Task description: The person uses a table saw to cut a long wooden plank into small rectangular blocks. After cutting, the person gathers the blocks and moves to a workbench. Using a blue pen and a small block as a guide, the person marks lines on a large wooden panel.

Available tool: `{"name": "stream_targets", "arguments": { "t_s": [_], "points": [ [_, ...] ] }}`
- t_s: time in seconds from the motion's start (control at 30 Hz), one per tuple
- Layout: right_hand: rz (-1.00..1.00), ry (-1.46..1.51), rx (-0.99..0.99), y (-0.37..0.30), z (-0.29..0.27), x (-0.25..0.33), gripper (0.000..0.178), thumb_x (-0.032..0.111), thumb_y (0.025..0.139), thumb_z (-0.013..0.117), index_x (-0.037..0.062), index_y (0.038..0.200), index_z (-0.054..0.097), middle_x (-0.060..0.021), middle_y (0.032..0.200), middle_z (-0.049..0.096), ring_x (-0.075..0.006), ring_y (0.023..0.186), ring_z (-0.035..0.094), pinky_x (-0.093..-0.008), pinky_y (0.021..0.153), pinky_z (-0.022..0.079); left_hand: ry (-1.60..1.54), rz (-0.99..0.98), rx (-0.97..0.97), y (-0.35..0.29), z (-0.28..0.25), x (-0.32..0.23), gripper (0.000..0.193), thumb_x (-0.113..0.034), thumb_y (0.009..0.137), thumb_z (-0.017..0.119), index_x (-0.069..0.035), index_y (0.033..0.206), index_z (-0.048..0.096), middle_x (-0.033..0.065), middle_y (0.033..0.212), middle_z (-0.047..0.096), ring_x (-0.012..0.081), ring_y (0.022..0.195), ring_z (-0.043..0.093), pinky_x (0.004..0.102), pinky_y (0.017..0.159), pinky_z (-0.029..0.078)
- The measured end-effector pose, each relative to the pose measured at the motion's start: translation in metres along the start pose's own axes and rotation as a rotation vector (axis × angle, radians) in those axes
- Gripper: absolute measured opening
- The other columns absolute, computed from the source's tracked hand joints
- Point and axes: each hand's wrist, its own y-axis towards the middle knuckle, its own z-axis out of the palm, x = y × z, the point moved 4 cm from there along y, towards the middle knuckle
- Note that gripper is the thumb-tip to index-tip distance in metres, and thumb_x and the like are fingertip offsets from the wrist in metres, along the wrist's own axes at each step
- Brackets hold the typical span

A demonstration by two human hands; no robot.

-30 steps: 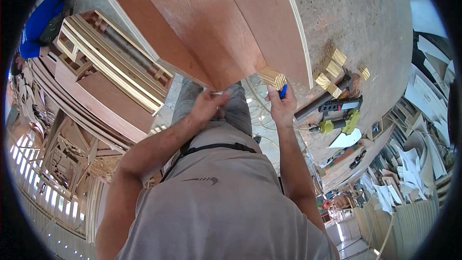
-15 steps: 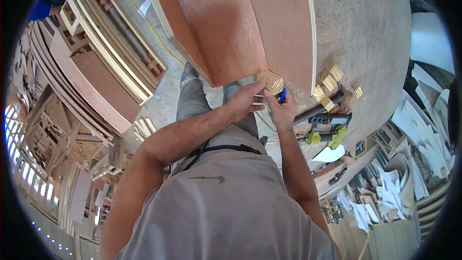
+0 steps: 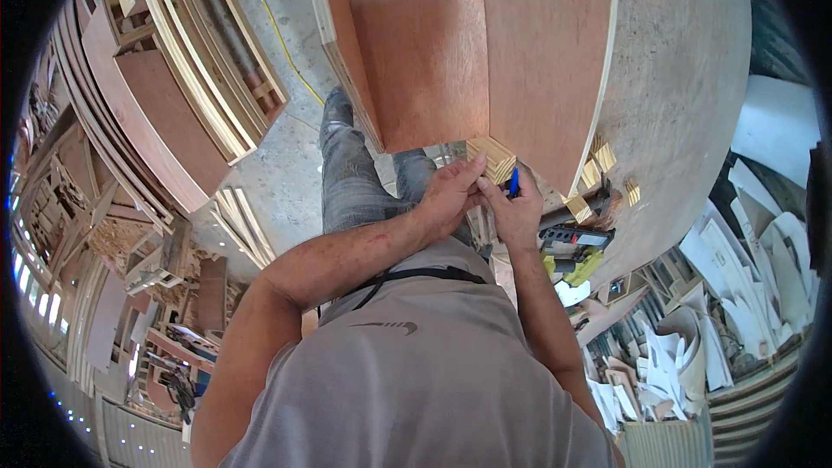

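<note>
My left hand (image 3: 451,200) is closed, with thumb and finger pinched at the near side of a short striped wood block (image 3: 492,159). This block lies against the near end of a reddish plywood box (image 3: 425,78). On its right, my right hand (image 3: 518,215) is closed around a slim blue pen (image 3: 514,182), whose blue end sticks up beside the block. The right thumb meets the left fingertips just below the block. What lies between the two hands is hidden by the fingers.
Several wood offcuts (image 3: 600,160) lie on the worktable (image 3: 676,95) right of the box. Near them is a green and black nail gun (image 3: 576,243). Long wooden frames (image 3: 186,61) stand at left, with a yellow hose (image 3: 279,35) on the floor. White scraps (image 3: 728,277) are piled at right.
The view has shifted, so the box sits further right. My left fingers, stretched out before, have curled in, and its thumb is at the block. The pen stays in my right hand.
</note>
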Motion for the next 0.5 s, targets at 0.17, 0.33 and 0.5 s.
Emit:
{"name": "stream_targets", "arguments": {
  "t_s": [0.17,0.33,0.5],
  "points": [
    [-0.017,-0.244,0.013,-0.011,-0.038,0.003,0.043,0.015,0.078,0.080,-0.0035,0.114,0.063,-0.0044,0.088,0.066,-0.0088,0.074,0.060,-0.0244,0.068,0.050,-0.161,0.031,-0.020,0.004,0.005,0.008,0.024,-0.033,0.098,0.057,-0.009,0.096,0.059,0.0014,0.095,0.065,0.0116,0.082,0.063,0.0272,0.071,0.053],
    [-0.128,0.161,-0.070,-0.019,-0.094,0.037,0.047,0.033,0.091,0.065,-0.0060,0.116,0.060,-0.0033,0.084,0.063,-0.0067,0.065,0.054,-0.0214,0.058,0.043,-0.140,0.078,-0.009,0.000,0.011,0.002,0.025,-0.032,0.099,0.055,-0.009,0.107,0.061,0.0010,0.105,0.067,0.0124,0.091,0.063,0.0265,0.078,0.052],
    [-0.034,-0.244,0.192,0.037,-0.073,0.082,0.034,0.023,0.090,0.067,-0.0051,0.110,0.064,-0.0007,0.081,0.062,-0.0041,0.066,0.050,-0.0212,0.057,0.040,-0.181,0.118,0.027,0.006,0.008,0.010,0.034,-0.029,0.102,0.048,-0.003,0.122,0.053,0.0085,0.120,0.062,0.0180,0.109,0.062,0.0304,0.089,0.054]
  ]
}}
